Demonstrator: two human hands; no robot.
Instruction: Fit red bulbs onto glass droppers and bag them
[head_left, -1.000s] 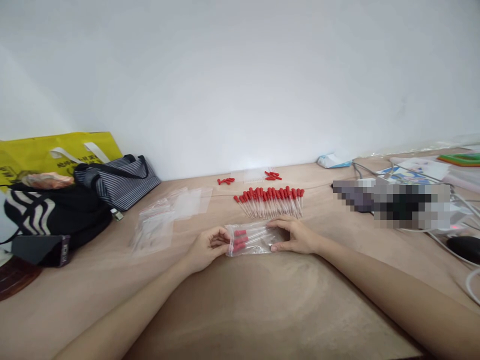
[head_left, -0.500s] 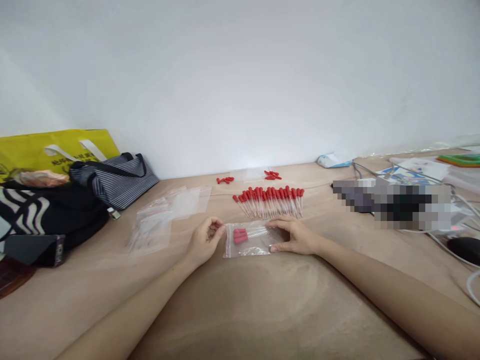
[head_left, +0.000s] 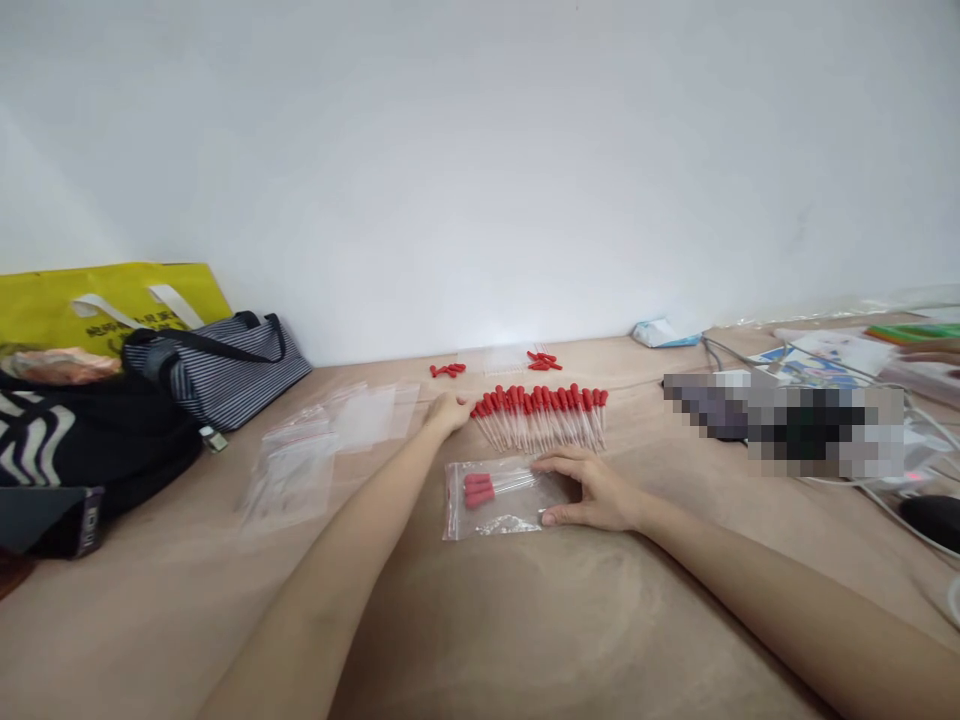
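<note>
The left hand (head_left: 450,410) is resting at the left end of a row of red-bulbed droppers (head_left: 547,410), which is lying near the middle of the table (head_left: 525,620), a little toward its far edge. The fingers are curling over the outermost dropper, but I cannot tell whether they are pinching it or only touching it. The right hand (head_left: 592,490) is lying flat with fingers spread, pressing down the right end of a clear zip bag (head_left: 491,520). That bag is sitting just nearer than the row, in the middle of the table, and is holding a few droppers (head_left: 478,490) with their red bulbs pointing left.

A loose pile of clear bags (head_left: 300,465) is lying to the left of the left arm. Two small clusters of red bulbs (head_left: 448,370) are sitting by the far edge, close to the wall. At the far left corner a striped bag (head_left: 225,370), a yellow bag (head_left: 45,300) and a black bag (head_left: 90,440) are crowding together (the black one is partly cut off by the picture). Along the right edge, cables (head_left: 885,490) and papers are lying about, and another person's fingers (head_left: 934,352) are showing there.
</note>
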